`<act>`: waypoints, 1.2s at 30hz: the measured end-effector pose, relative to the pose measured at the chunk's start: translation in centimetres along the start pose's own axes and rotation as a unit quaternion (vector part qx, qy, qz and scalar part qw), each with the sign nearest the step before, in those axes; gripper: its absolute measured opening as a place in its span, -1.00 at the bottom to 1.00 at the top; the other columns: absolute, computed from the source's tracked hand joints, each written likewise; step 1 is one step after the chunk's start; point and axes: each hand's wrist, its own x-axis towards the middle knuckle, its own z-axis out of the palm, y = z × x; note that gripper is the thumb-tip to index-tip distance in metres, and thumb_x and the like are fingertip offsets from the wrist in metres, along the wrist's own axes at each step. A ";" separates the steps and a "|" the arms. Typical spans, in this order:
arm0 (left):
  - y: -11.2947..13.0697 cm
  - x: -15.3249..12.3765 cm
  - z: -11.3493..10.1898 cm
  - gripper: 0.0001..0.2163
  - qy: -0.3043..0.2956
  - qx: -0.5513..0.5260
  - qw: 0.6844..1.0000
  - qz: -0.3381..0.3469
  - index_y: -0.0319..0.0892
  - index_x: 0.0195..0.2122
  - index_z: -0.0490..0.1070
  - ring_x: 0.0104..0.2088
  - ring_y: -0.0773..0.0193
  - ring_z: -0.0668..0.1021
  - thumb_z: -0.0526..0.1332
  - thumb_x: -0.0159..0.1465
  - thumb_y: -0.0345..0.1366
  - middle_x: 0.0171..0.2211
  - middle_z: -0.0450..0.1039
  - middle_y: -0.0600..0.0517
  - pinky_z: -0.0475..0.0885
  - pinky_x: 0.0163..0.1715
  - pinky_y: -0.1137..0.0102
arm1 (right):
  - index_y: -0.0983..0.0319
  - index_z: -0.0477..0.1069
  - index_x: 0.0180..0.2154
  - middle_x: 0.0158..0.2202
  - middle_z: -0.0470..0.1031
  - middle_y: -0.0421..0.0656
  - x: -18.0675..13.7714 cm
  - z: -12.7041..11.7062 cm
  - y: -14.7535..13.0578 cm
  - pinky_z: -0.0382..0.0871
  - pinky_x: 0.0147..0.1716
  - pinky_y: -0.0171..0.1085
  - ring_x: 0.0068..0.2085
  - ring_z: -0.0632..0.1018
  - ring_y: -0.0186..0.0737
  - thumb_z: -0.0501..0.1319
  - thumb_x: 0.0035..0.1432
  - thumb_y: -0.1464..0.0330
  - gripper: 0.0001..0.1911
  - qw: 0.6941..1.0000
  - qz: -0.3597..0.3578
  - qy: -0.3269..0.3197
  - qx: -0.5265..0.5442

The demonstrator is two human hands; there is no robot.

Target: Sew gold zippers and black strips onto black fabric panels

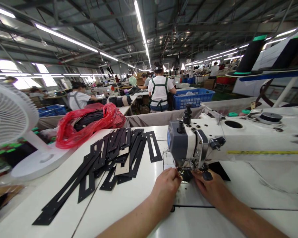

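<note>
My left hand (166, 187) is closed in a pinch just left of the needle area of a white sewing machine (238, 135). What sits between its fingertips is too small to make out. My right hand (212, 188) comes in from the other side, its fingers pressed together on a black piece (220, 170) beneath the machine head. Machine parts partly cover those fingertips. The black piece shows between the hands and again behind the right one. A single black frame-shaped strip (154, 147) with a long slot lies left of the machine.
A heap of black slotted strips (89, 180) covers the table's left part, with a red plastic bag (89, 124) behind. A white fan (32, 155) stands at left. Black thread cones (249, 56) are upper right. Beyond are a blue crate (193, 98) and several people.
</note>
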 end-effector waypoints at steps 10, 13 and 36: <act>0.3 -0.1 -1.1 -0.84 -0.024 0.042 0.999 0.018 -0.23 -0.29 0.43 -0.30 0.23 0.47 0.06 0.30 -0.40 -0.34 0.41 -0.02 0.43 -0.25 0.36 | 0.27 0.48 -0.38 -0.34 0.56 -0.04 -0.2 0.6 0.4 0.46 -0.35 -0.26 -0.34 0.57 -0.16 -0.04 0.18 0.44 -0.68 1.000 0.015 -0.014 -0.015; 0.1 -0.3 -1.2 -0.84 -0.032 0.031 0.999 0.017 -0.22 -0.25 0.43 -0.26 0.23 0.46 0.06 0.31 -0.39 -0.30 0.41 -0.01 0.40 -0.19 0.37 | 0.29 0.49 -0.33 -0.31 0.55 -0.01 -0.2 0.6 0.3 0.47 -0.32 -0.22 -0.31 0.57 -0.12 -0.03 0.19 0.42 -0.68 0.999 0.026 -0.028 -0.015; 1.4 -1.3 -3.2 -0.77 0.007 -0.072 0.993 0.095 -0.24 -0.03 0.33 -0.09 0.30 0.47 0.02 0.33 -0.36 -0.11 0.46 -0.04 0.28 0.02 0.31 | 0.31 0.43 -0.11 -0.17 0.50 0.06 -6.5 -7.4 -6.6 0.40 -0.36 -0.03 -0.26 0.49 0.07 0.10 0.06 0.19 -0.58 0.981 -0.036 -0.077 -0.175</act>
